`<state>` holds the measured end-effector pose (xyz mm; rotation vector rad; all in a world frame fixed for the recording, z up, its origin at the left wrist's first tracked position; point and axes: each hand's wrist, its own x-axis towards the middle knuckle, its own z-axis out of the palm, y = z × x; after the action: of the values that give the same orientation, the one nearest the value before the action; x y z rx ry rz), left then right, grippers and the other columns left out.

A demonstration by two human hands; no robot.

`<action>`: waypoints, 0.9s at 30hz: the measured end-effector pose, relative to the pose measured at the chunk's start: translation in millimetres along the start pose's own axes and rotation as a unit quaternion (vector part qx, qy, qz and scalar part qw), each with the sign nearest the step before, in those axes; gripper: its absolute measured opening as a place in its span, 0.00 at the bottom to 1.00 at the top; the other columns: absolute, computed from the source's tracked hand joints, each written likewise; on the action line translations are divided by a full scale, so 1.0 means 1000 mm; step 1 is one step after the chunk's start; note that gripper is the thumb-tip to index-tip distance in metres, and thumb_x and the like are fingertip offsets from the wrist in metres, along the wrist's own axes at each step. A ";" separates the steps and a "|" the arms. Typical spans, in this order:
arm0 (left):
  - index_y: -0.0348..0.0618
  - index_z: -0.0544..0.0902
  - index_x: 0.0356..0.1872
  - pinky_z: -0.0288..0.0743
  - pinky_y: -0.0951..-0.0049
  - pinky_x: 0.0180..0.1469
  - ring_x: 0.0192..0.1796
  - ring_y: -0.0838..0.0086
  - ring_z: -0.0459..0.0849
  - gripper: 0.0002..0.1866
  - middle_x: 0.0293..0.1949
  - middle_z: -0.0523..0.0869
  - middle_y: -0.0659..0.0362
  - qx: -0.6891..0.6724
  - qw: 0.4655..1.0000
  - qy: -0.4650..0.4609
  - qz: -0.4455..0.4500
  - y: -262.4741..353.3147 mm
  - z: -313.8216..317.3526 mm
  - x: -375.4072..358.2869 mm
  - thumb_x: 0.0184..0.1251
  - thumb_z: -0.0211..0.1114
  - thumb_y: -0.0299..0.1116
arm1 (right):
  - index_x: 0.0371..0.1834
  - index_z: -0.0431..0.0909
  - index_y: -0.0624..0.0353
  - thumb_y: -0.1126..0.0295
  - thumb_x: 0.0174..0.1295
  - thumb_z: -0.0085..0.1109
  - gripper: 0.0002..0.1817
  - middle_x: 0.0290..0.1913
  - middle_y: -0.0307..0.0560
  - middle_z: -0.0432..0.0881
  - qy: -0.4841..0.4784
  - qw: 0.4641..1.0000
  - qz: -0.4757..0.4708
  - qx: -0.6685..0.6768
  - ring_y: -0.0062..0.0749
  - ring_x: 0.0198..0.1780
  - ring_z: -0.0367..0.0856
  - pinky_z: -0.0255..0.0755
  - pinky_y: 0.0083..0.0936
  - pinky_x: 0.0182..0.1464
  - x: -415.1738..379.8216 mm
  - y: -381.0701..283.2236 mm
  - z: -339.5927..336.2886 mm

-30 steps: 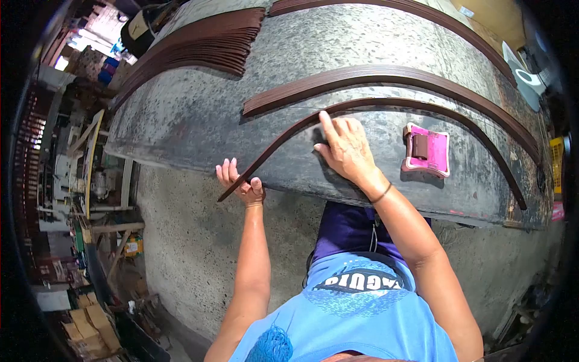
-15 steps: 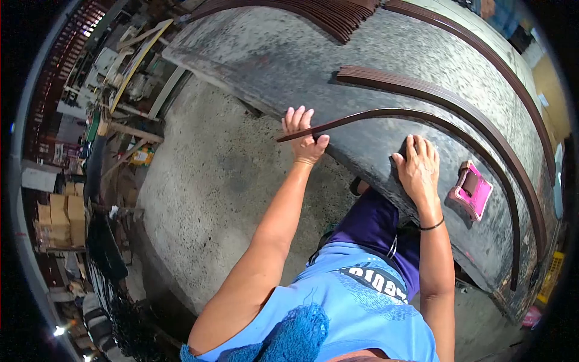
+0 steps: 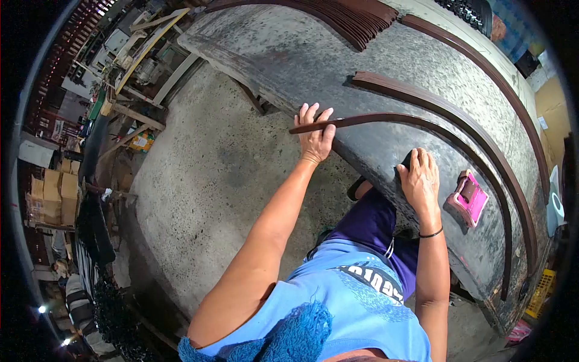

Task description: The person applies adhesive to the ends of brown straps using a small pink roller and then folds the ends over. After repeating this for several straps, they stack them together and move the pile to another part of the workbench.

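A thin dark brown strip (image 3: 416,119) curves over the worktable in front of me. Its near end crosses my left hand (image 3: 315,134) at the table edge. There the strip lies over my fingers, with the thumb closed against it. My right hand (image 3: 420,181) rests palm down on the table inside the curve, fingers extended and close together, apart from the strip. A dark patch shows beside its fingertips. To its right sits a pink-framed object (image 3: 467,199) with a brown piece on it.
A stack of brown strips (image 3: 422,95) lies just beyond, with a larger bundle (image 3: 356,21) and another long strip (image 3: 482,51) farther back. The dark worktable (image 3: 277,66) has a curved-looking edge. Cardboard boxes (image 3: 51,196) stand at left; a yellow crate (image 3: 541,292) is at lower right.
The view has shifted a little. My left hand has closer thumb contact at the strip's end, which sits slightly farther right. My right hand stays on the table, slightly lower in view.
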<state>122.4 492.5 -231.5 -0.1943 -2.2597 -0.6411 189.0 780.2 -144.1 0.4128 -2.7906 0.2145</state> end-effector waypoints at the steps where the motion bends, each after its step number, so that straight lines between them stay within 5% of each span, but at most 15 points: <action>1: 0.53 0.82 0.57 0.53 0.46 0.68 0.69 0.50 0.60 0.23 0.62 0.71 0.53 -0.006 1.000 0.001 -0.010 0.003 -0.001 0.001 0.75 0.45 0.50 | 0.58 0.72 0.71 0.59 0.60 0.60 0.29 0.59 0.59 0.73 -0.008 1.000 0.002 0.000 0.53 0.63 0.69 0.62 0.42 0.64 -0.003 0.000 -0.002; 7: 0.46 0.82 0.55 0.46 0.51 0.72 0.72 0.51 0.56 0.23 0.66 0.69 0.52 -0.067 0.992 -0.031 -0.101 0.014 0.000 0.006 0.75 0.46 0.48 | 0.58 0.73 0.72 0.60 0.59 0.62 0.29 0.59 0.60 0.73 0.000 1.000 -0.004 0.017 0.53 0.63 0.69 0.62 0.42 0.64 -0.021 -0.004 -0.006; 9: 0.42 0.86 0.42 0.42 0.49 0.72 0.74 0.51 0.53 0.26 0.67 0.70 0.54 -0.113 0.982 -0.002 -0.152 0.013 0.005 0.006 0.73 0.46 0.51 | 0.57 0.72 0.72 0.60 0.58 0.62 0.30 0.59 0.60 0.73 -0.004 1.000 -0.011 0.021 0.54 0.63 0.69 0.62 0.42 0.64 -0.027 -0.005 -0.009; 13: 0.39 0.85 0.39 0.41 0.51 0.72 0.75 0.53 0.53 0.23 0.67 0.71 0.56 -0.126 0.976 0.000 -0.176 0.012 0.009 0.005 0.73 0.48 0.49 | 0.57 0.72 0.72 0.59 0.58 0.62 0.30 0.58 0.60 0.73 0.004 0.999 -0.020 0.027 0.52 0.62 0.68 0.62 0.41 0.64 -0.038 -0.007 -0.013; 23: 0.37 0.86 0.44 0.40 0.54 0.74 0.75 0.54 0.54 0.25 0.68 0.72 0.57 -0.122 0.975 -0.010 -0.186 0.006 0.009 0.008 0.73 0.48 0.49 | 0.57 0.72 0.73 0.58 0.55 0.64 0.33 0.59 0.60 0.71 0.014 0.999 -0.020 0.029 0.52 0.62 0.67 0.61 0.40 0.64 -0.043 -0.009 -0.015; 27: 0.42 0.82 0.54 0.34 0.48 0.74 0.76 0.56 0.53 0.26 0.68 0.72 0.57 -0.132 0.962 -0.033 -0.237 0.018 -0.001 0.016 0.72 0.49 0.52 | 0.59 0.70 0.73 0.58 0.55 0.65 0.34 0.61 0.61 0.70 -0.016 0.999 -0.009 0.048 0.53 0.64 0.67 0.60 0.41 0.66 -0.047 -0.010 -0.021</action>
<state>117.3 506.9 -212.4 0.2089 -2.2915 -1.2050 240.4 786.7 -139.0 0.4685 -2.8148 0.3412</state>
